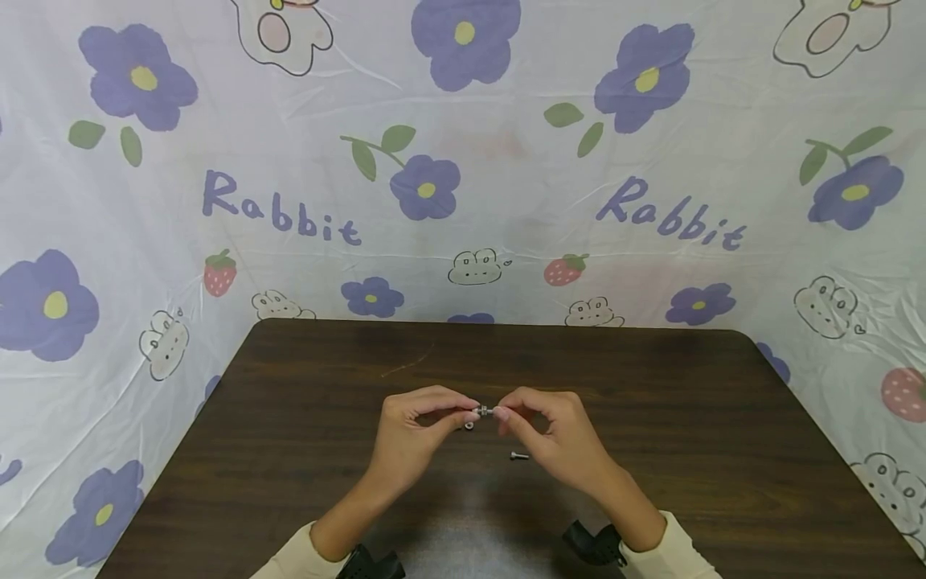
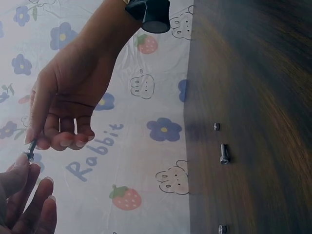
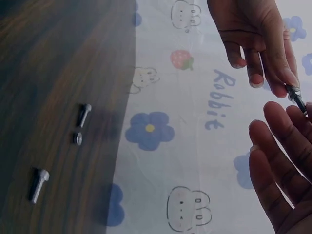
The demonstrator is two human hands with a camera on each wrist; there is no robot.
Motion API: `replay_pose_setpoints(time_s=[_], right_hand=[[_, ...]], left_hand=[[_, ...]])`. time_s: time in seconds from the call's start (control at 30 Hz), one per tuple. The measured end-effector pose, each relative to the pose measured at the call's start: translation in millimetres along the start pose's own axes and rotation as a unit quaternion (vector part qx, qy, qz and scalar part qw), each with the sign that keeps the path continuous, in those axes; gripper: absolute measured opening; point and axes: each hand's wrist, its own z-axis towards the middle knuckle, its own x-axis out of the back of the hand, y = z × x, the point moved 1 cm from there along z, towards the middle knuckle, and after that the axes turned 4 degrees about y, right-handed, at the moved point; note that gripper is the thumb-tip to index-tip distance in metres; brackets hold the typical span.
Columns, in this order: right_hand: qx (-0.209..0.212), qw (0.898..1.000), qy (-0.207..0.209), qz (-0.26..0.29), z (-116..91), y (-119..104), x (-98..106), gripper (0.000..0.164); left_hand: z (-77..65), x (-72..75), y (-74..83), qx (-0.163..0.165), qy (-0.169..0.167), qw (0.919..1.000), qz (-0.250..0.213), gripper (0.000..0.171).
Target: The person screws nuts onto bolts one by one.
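Observation:
Both hands meet over the table around a small metal bolt (image 1: 488,411). My left hand (image 1: 409,434) pinches the bolt's wider silver end between thumb and forefinger. At the other end, the thumb and forefinger of my right hand (image 1: 560,438) pinch the threaded shank. The dark thread of the bolt (image 3: 299,102) shows between the fingertips in the right wrist view. I cannot tell whether the silver part is the head or a nut. The other fingers of my right hand (image 2: 73,97) hang loosely curled in the left wrist view.
A loose bolt (image 1: 518,456) lies on the dark wooden table (image 1: 325,498) below the right hand. A nut (image 1: 469,425) lies near the left fingertips. Another bolt (image 3: 39,185) shows in the right wrist view. Behind the table hangs a patterned cloth (image 1: 499,185).

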Motion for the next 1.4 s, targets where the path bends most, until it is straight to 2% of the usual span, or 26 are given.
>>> replay_pose_setpoints(time_s=[0.1, 0.2, 0.37, 0.53, 0.9, 1.2, 1.4], right_hand=[[-0.021, 1.000, 0.001, 0.005, -0.6, 0.0, 0.0, 0.019], [-0.033, 0.999, 0.005, 0.010, -1.0, -0.2, -0.1, 0.018], [-0.030, 0.999, 0.012, 0.015, -1.6, 0.0, -0.1, 0.018], [-0.025, 0.999, 0.017, 0.019, -2.6, 0.3, -1.0, 0.017], [-0.020, 0.999, 0.020, 0.022, -3.1, -1.5, -2.7, 0.017], [0.005, 0.999, 0.030, 0.024, -2.9, -2.7, -4.4, 0.020], [-0.003, 0.999, 0.029, 0.024, -3.2, -2.1, -5.1, 0.021]], left_hand=[[-0.1, 1.1, -1.7, 0.010, -0.009, 0.9999, 0.003, 0.013], [0.6, 2.6, -4.2, 0.021, -0.022, 0.9995, 0.011, 0.023], [3.7, 3.3, -5.7, 0.018, -0.044, 0.9987, 0.018, 0.036], [5.0, 0.1, -5.6, 0.010, -0.058, 0.9982, 0.011, 0.031], [7.1, -2.4, -2.4, -0.005, -0.056, 0.9981, 0.023, 0.014], [7.8, -4.0, -0.2, 0.047, -0.059, 0.9967, 0.031, 0.007], [8.1, -4.1, -1.0, 0.082, -0.059, 0.9934, 0.053, 0.022]])
